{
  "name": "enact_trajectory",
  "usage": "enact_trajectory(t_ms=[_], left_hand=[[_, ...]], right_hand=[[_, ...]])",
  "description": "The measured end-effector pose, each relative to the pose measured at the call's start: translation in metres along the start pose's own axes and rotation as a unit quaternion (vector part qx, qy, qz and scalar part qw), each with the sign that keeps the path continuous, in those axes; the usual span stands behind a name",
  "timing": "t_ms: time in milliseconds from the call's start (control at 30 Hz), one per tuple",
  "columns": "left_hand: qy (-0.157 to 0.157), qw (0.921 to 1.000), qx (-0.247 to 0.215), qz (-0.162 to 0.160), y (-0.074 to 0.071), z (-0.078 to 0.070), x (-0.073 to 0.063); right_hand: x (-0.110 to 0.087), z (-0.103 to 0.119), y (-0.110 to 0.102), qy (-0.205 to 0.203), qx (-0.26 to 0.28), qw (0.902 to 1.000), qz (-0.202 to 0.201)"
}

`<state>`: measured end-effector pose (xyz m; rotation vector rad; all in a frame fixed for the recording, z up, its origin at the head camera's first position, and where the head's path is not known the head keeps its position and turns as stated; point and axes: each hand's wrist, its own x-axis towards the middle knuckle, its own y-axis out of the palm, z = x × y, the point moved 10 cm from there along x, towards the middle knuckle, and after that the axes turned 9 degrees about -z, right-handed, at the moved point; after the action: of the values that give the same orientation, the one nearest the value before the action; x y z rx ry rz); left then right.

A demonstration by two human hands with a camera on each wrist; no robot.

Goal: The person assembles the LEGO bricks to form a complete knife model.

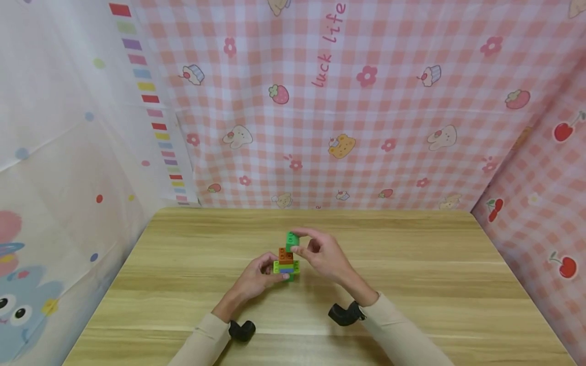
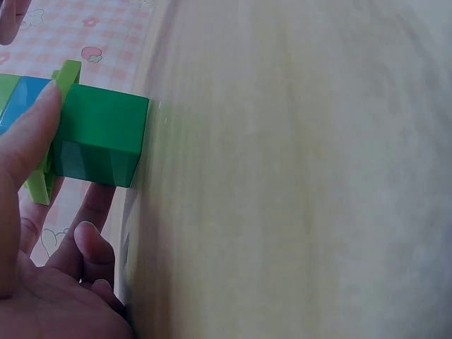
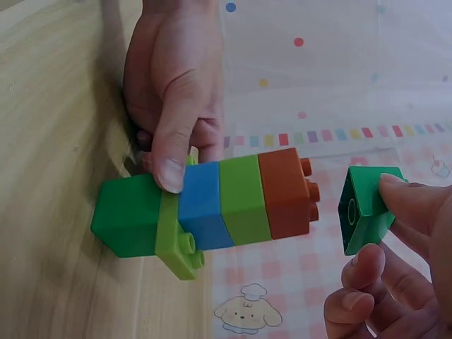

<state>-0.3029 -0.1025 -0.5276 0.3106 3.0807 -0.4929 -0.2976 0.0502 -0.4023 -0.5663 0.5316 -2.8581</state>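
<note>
Nearest, the left hand (image 1: 256, 278) pinches the block tower (image 1: 287, 264) standing on the wooden table (image 1: 412, 284) (brown block topmost). Just beyond, the right hand (image 1: 322, 254) pinches a green block (image 1: 292, 240) slightly above the tower, not touching it.

You are working in bright, even light, with soft shadows falling beneath your wrists on the table (image 1: 412, 264). The head view is bowing at its edges, and the left-wrist view is blurring across its right half.
</note>
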Motion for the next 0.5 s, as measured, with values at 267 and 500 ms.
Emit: enact_trajectory(t_ms=[267,500], left_hand=[[-0.002,1.0000,0.000,-0.004,0.000,0.000,0.001],[-0.007,0.9999,-0.004,-0.009,0.000,-0.001,0.001]], right_hand=[[-0.001,-0.002,0.011,-0.004,-0.002,0.9999,0.015],[-0.001,-0.001,0.016,-0.002,-0.009,0.9997,0.024]])
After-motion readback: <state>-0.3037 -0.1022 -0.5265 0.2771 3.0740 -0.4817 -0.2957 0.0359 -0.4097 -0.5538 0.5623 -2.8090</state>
